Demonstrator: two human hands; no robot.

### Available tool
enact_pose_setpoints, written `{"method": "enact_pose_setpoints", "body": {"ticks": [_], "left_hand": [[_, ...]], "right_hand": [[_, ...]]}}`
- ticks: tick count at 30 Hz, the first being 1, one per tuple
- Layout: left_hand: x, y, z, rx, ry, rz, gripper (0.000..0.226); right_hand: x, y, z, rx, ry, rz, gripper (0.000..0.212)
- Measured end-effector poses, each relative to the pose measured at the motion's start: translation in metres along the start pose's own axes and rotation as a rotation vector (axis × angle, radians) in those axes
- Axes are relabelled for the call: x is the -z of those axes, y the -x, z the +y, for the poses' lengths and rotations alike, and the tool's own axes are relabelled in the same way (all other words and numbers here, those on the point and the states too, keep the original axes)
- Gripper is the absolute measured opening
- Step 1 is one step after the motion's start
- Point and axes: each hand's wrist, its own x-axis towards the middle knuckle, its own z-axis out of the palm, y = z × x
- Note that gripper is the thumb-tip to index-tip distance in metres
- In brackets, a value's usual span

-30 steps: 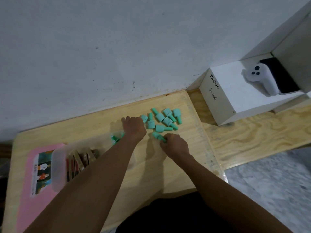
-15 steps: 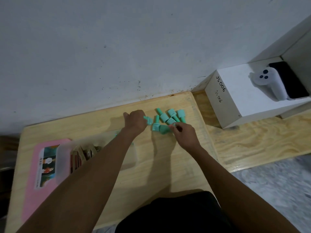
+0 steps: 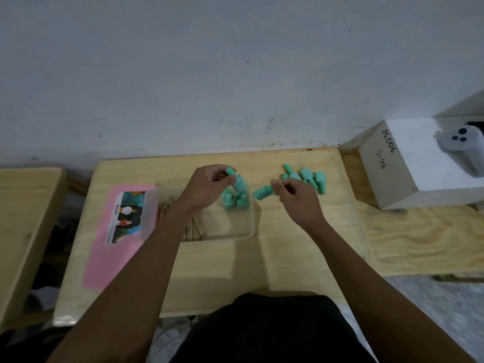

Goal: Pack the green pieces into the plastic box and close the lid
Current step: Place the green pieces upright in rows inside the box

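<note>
The clear plastic box (image 3: 235, 233) stands open on the wooden table, with wooden sticks at its left end and a few green pieces (image 3: 234, 200) at its right end. My left hand (image 3: 207, 188) hovers over the box's right end, gripping a green piece (image 3: 237, 180) by its fingertips. Beside the box's right wall, my right hand (image 3: 296, 196) pinches another green piece (image 3: 263, 192). Several loose green pieces (image 3: 306, 176) lie on the table just behind my right hand. The pink lid (image 3: 110, 231) with a picture label lies flat left of the box.
The wooden table (image 3: 262, 271) backs onto a white wall. A white box (image 3: 408, 174) marked with handwriting sits on a lower plywood board (image 3: 419, 239) to the right, with a white controller (image 3: 463, 145) on it. Another wooden surface (image 3: 23, 205) is at the far left.
Both hands lifted from the pile, each with a green piece. My left hand moved over the box's right end, and my right hand drew back toward the box.
</note>
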Motion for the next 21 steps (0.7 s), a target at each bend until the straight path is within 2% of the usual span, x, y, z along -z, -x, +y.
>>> {"method": "enact_pose_setpoints", "body": {"ticks": [2,4,7,10,13,17,21], "left_hand": [[0.010,0.010,-0.013,-0.071,-0.128,0.022,0.012],[0.015,0.018,-0.023,-0.120,-0.243,0.009,0.015],[0.015,0.026,-0.039,-0.129,-0.362,-0.006,0.019],[0.010,0.027,-0.054,-0.114,-0.427,-0.011,0.021],[0.003,0.028,-0.063,-0.124,-0.455,-0.035,0.025],[-0.005,0.023,-0.071,-0.129,-0.500,-0.083,0.022],[-0.015,0.018,-0.076,-0.143,-0.614,-0.127,0.021]], "right_hand": [[-0.022,0.004,-0.006,0.055,0.090,-0.010,0.030],[-0.042,0.008,-0.009,0.069,0.277,-0.029,0.032],[-0.064,0.010,-0.010,0.071,0.613,-0.049,0.034],[-0.079,0.010,-0.004,0.174,0.854,-0.013,0.033],[-0.089,0.011,0.010,0.256,0.922,0.030,0.027],[-0.095,0.012,0.017,0.234,0.936,0.107,0.024],[-0.092,0.011,0.016,0.206,0.885,0.058,0.029]]}}
